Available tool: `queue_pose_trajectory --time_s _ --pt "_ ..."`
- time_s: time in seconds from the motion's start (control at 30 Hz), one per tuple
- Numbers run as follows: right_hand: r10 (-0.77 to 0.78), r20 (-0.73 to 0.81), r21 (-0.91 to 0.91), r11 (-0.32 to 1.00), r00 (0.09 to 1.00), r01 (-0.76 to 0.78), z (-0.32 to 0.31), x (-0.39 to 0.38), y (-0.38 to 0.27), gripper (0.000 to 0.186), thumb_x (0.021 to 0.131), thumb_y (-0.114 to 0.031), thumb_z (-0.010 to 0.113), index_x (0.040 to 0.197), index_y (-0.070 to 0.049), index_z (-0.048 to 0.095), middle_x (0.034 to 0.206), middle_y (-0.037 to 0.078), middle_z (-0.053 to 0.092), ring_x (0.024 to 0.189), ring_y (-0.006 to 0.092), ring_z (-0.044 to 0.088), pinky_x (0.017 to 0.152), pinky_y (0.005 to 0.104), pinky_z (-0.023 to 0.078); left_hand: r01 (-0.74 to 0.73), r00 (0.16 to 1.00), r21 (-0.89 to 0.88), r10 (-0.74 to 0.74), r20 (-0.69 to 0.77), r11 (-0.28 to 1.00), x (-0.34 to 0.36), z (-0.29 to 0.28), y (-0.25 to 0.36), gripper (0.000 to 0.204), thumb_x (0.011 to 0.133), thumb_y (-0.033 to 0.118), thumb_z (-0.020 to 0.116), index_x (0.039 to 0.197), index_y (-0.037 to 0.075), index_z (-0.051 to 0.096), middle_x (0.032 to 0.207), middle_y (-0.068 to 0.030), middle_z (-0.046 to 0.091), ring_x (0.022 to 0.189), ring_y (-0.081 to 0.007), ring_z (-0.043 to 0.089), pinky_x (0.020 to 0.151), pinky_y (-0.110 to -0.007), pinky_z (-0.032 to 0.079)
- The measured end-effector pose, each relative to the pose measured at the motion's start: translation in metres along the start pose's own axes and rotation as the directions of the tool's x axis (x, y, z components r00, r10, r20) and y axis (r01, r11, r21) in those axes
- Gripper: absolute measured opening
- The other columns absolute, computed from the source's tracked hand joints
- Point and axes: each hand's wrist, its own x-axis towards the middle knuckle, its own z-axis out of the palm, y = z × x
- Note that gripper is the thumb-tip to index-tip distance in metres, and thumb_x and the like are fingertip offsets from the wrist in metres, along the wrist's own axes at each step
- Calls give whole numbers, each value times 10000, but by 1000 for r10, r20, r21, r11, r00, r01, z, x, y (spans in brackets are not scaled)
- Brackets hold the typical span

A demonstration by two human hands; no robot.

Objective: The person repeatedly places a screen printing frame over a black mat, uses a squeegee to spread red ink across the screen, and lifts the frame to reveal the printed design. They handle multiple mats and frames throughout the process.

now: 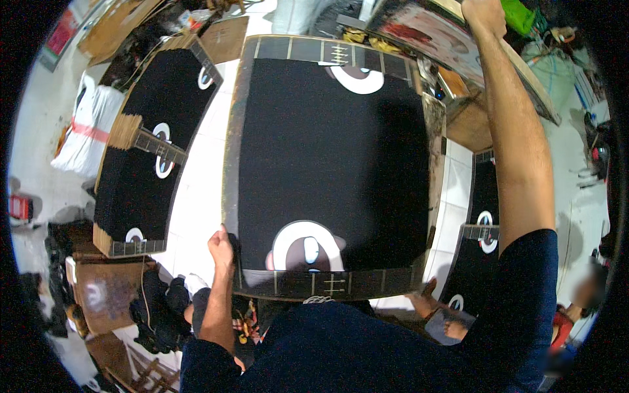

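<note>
In front of me is a board (327, 157) bearing black fabric with white eye prints at top and bottom, bordered by dark marked strips. My left hand (221, 247) is closed on its left edge near the lower corner. At the upper right, my right hand (483, 19) grips the top edge of a raised, tilted printing screen (419, 36), whose framed surface is smeared white and red.
Stacked black printed panels (137, 177) lie at left, more (478, 183) at right. A white wrapped bundle (85, 134) sits far left, a brown box (105, 291) below. Other people's hands (452, 327) show at lower right; cardboard and bags line the edges.
</note>
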Motion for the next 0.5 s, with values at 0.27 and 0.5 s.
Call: queue_pose_trajectory --time_s 0.27,0.5 --pt "-37 -50 14 999 998 38 -6 -20 0 250 938 -244 605 1178 -195 658 1141 173 725 1099 414 671 923 502 522 27 978 365 -101 184 930 -2 88 9 525 1040 392 626 864 -97 699 645 -81 588 635 -171 492 624 -392 442" --pt "57 -28 39 998 998 -56 2 -16 0 269 950 -266 607 1198 -170 649 1154 187 721 1105 423 668 926 505 518 -308 925 643 63 374 702 -9 42 31 624 831 510 834 1011 -61 657 849 -232 714 795 -338 718 759 -455 545"
